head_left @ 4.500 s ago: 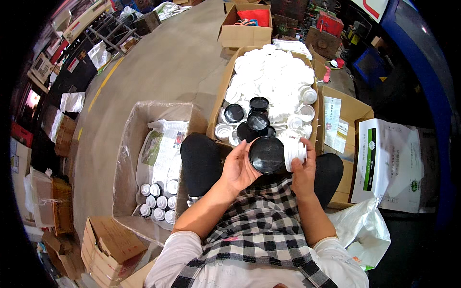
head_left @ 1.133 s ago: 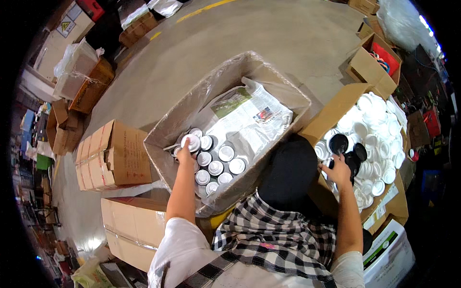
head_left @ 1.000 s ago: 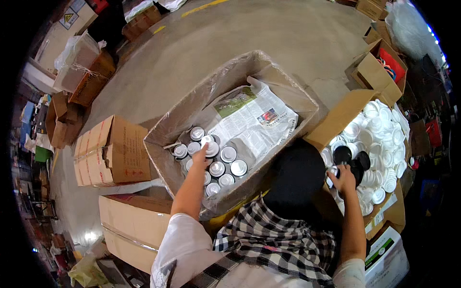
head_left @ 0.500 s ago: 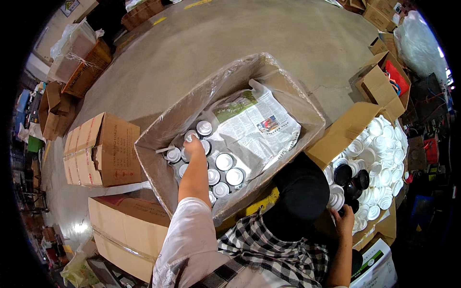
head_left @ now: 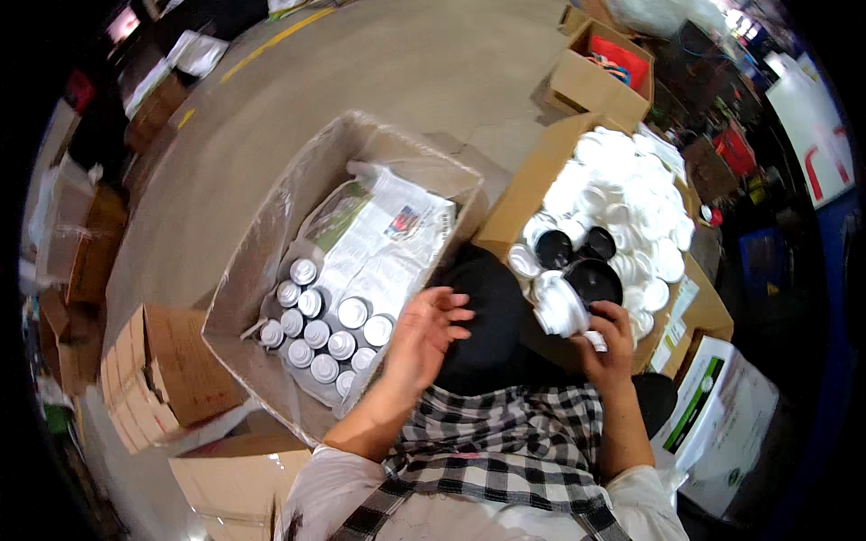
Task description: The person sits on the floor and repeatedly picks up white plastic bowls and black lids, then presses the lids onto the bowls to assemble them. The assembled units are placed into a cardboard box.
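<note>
Beside the plastic-lined cardboard box of silver-topped cans [head_left: 325,343], left hand [head_left: 424,335] hangs spread, empty. Right hand [head_left: 609,338] pinches a white plastic cap [head_left: 559,311] at the cap carton [head_left: 532,185] — a loose fingertip hold risks dropping it.

Checked apron (blk/wht), white sleeves

The left hand [head_left: 424,332] hung open in mid-air, palm turned inward and fingers [head_left: 451,311] loosely spread — nothing lay in its grasp. Its bare forearm rose from the lower edge, slanting up and to the right out of a white sleeve. The right hand [head_left: 606,341] was raised on a near-upright forearm, fingers curled and closed at the top. The two hands were well apart — the right slightly farther forward.
</note>
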The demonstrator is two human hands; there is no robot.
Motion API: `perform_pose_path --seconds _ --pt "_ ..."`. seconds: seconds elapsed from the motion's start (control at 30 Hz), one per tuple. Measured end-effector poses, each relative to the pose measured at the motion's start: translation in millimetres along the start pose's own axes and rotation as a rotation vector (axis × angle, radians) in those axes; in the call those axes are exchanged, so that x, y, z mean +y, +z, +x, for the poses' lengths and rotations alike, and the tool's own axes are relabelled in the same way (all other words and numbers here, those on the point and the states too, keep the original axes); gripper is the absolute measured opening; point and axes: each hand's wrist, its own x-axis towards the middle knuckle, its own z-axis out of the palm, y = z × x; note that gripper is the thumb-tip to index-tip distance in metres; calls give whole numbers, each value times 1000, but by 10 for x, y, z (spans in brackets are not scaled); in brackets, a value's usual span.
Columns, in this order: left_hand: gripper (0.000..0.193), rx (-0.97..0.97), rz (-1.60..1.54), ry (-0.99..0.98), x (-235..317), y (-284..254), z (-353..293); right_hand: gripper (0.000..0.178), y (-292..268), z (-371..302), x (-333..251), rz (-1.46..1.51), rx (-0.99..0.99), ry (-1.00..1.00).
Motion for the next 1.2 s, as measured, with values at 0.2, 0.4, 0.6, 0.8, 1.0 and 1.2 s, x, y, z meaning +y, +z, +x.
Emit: perform_pose_path --seconds 0.2,0.4,0.6,0.8,1.0,1.2 --pt "71 -235 -61 -296 -432 947 128 32 -293 -266 -339 156 33 -155" --pt "42 -395 -239 -698 -506 1153 77 29 -526 -586 -357 403 24 -96" --pt "36 -108 -179 -536 -618 1404 -164 52 -546 -862 -407 -118 195 23" --pt "36 -60 -116 -484 -681 1547 -372 59 -507 -909 -375 126 213 -191" --pt "34 -174 -218 -445 -684 1530 -364 67 -394 -1034 -217 1143 499 461" --pt "44 -260 -252 -479 -635 1541 -388 77 -480 -957 -235 1396 497 458"
